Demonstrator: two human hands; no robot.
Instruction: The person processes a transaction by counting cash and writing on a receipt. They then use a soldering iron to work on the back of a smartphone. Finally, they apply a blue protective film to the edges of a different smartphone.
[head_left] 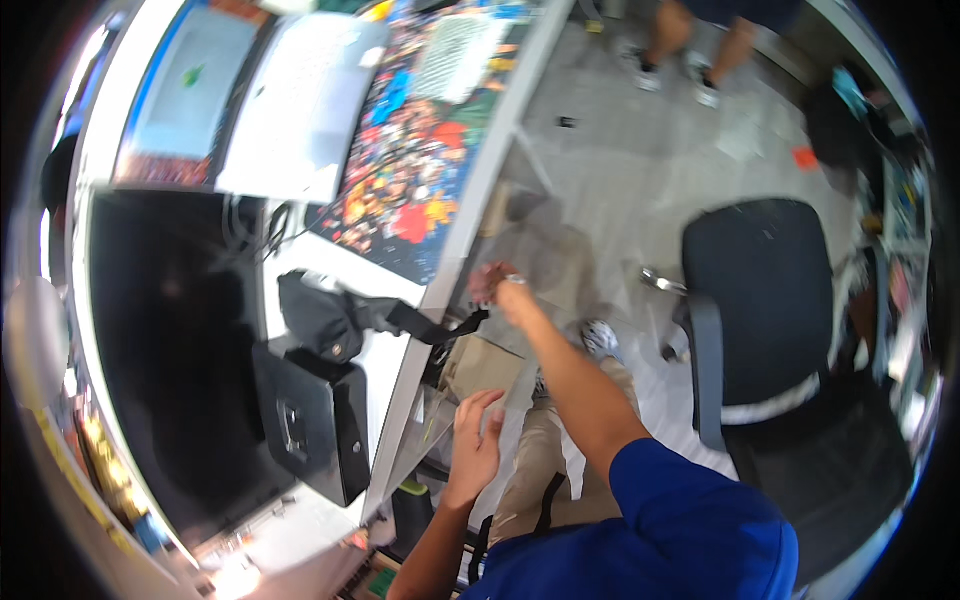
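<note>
The person wears a blue short-sleeved shirt, khaki trousers and patterned sneakers.

From my feed the view is bright and evenly lit, with the white desk point(300, 262) washed out near the laptop point(300, 105) and a pale glare along the desk's far left edge. Motion blur softens everything, worst on my right hand point(492, 283) just off the desk's edge, and the colourful mat point(420, 150) on the desk is smeared. The fisheye bends the desk edge and crowds the black chair point(780, 330) toward a dark rim.
</note>
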